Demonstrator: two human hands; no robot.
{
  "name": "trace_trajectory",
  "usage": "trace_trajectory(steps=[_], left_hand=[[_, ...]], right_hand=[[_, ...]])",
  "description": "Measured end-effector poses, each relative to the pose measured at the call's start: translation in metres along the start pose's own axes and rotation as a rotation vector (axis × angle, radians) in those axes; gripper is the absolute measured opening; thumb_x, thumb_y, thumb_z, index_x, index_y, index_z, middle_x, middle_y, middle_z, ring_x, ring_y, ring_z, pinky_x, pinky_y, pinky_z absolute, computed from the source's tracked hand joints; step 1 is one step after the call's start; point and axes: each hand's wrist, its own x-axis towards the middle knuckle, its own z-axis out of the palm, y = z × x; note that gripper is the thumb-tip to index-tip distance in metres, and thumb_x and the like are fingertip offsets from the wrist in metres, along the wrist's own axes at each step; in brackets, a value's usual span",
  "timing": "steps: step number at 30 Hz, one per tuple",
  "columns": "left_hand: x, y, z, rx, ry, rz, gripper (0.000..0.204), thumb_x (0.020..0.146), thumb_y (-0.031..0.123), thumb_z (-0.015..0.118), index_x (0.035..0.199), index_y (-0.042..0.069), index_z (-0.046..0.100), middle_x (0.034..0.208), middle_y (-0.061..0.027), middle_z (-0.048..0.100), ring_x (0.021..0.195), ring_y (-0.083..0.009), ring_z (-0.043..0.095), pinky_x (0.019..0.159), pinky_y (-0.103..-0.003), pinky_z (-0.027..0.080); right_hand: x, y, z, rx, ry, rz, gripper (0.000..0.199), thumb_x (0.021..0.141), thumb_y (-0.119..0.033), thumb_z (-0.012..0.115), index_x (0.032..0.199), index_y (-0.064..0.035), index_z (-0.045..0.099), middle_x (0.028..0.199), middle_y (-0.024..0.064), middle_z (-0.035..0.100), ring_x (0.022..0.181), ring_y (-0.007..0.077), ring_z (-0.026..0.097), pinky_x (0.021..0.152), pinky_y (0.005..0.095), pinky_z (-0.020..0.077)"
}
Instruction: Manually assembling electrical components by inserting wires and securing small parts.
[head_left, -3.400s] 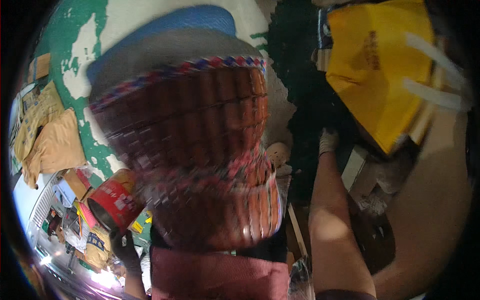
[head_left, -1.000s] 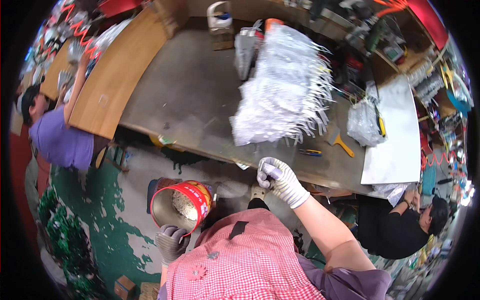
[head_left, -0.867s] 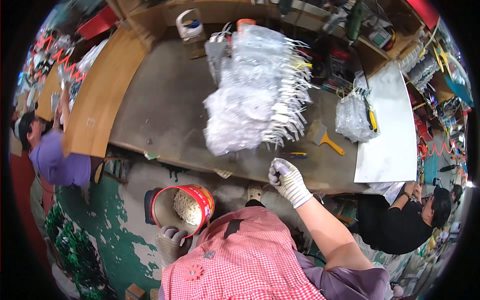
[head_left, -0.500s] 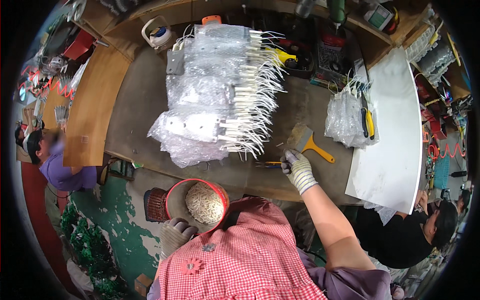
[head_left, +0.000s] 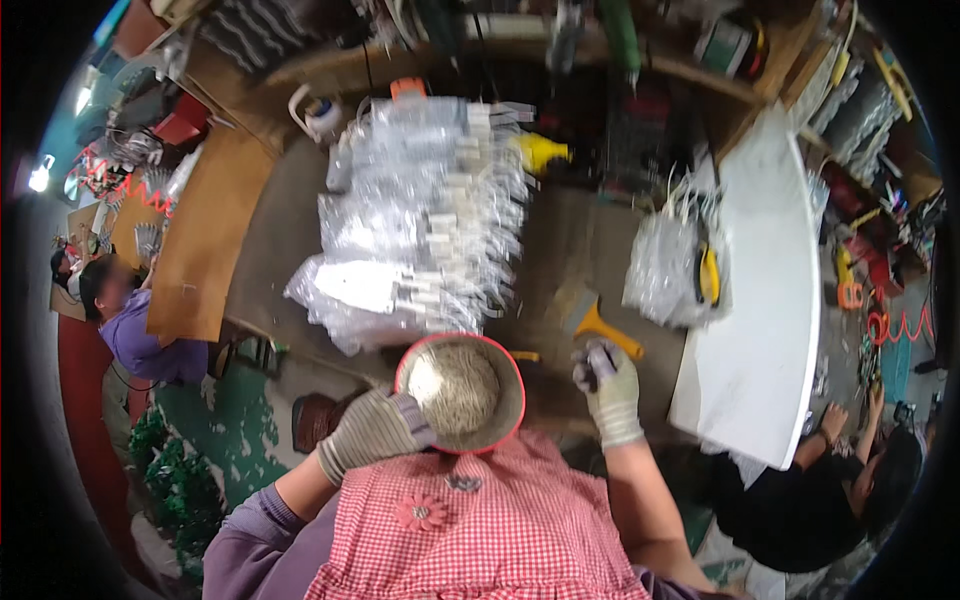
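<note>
My left hand [head_left: 375, 432], in a striped knit glove, grips the near-left rim of a round bucket with a red rim [head_left: 523, 400]. The bucket stands at the table's front edge, before my apron. Small pale pieces [head_left: 457, 388] lie inside it, blurred. Gloved too, my right hand [head_left: 607, 385] is raised over the front of the table, fingers curled toward the thumb; what they hold, if anything, I cannot make out. Just beyond it lies a scraper with a yellow handle [head_left: 612, 332]. Pliers [head_left: 527, 356] show partly beside the bucket's right rim.
Bubble-wrapped parts with white wires [head_left: 370, 225] are stacked mid-table. A smaller wrapped bundle [head_left: 660, 265] with yellow-handled pliers [head_left: 708, 275] sits at right, by a white board [head_left: 760, 270]. A wooden board [head_left: 205, 240] stands left. Other people work on both sides.
The bucket has moved right and up to the table edge, with my left hand on its rim. My right hand has drawn back from the tabletop toward me. The whole view has shifted.
</note>
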Motion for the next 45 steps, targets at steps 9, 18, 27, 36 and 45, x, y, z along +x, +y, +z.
trace_trajectory(steps=[9, 18, 27, 36, 45], left_hand=[[0.044, -0.010, -0.007, 0.021, 0.152, 0.121, 0.014, 0.084, 0.035, 0.059, 0.086, 0.021, 0.061, 0.082, 0.0028, 0.055, 0.082, -0.0162, 0.059, 0.063, -0.034, 0.047], [0.037, -0.034, -0.108, -0.297, 0.447, 0.093, 0.028, 0.081, 0.033, 0.071, 0.097, 0.011, 0.064, 0.091, -0.0079, 0.060, 0.089, -0.0277, 0.061, 0.074, -0.042, 0.049], [-0.018, -0.052, -0.196, 0.373, 0.835, 0.025, 0.022, 0.080, 0.023, 0.070, 0.100, 0.015, 0.069, 0.094, -0.0008, 0.060, 0.095, -0.0155, 0.061, 0.072, -0.033, 0.050], [-0.088, -0.183, -0.064, 0.182, 1.037, -0.734, 0.046, 0.064, 0.021, 0.074, 0.110, 0.017, 0.068, 0.122, -0.0124, 0.059, 0.115, -0.0350, 0.054, 0.093, -0.049, 0.047], [-0.156, -0.231, 0.210, -0.245, 0.551, -1.509, 0.059, 0.070, 0.030, 0.070, 0.123, 0.006, 0.061, 0.143, -0.0193, 0.046, 0.141, -0.0383, 0.031, 0.119, -0.057, 0.014]], right_hand=[[-0.052, -0.080, 0.074, -0.791, -0.331, -0.806, 0.013, 0.087, -0.012, 0.069, 0.097, -0.0047, 0.066, 0.088, 0.0035, 0.065, 0.084, 0.0166, 0.063, 0.072, 0.0340, 0.0504], [-0.088, -0.119, 0.110, -1.054, -0.298, -1.342, 0.067, 0.086, -0.058, 0.065, 0.130, -0.0084, 0.057, 0.141, 0.0268, 0.043, 0.126, 0.0429, 0.045, 0.103, 0.0500, 0.0391], [-0.104, -0.166, 0.257, 0.005, -0.478, -0.361, 0.060, 0.080, -0.030, 0.058, 0.135, -0.0083, 0.045, 0.126, 0.0135, 0.054, 0.117, 0.0307, 0.056, 0.092, 0.0465, 0.0558], [-0.068, -0.284, 0.378, -0.665, -0.414, -1.860, 0.064, 0.075, -0.033, 0.087, 0.120, -0.0071, 0.049, 0.115, 0.0041, 0.053, 0.101, 0.0164, 0.054, 0.089, 0.0313, 0.0471], [-0.086, -0.423, 0.614, -0.964, -0.065, -2.050, 0.044, 0.086, -0.026, 0.075, 0.117, -0.0038, 0.054, 0.101, 0.0010, 0.063, 0.092, 0.0101, 0.056, 0.087, 0.0270, 0.0456]])
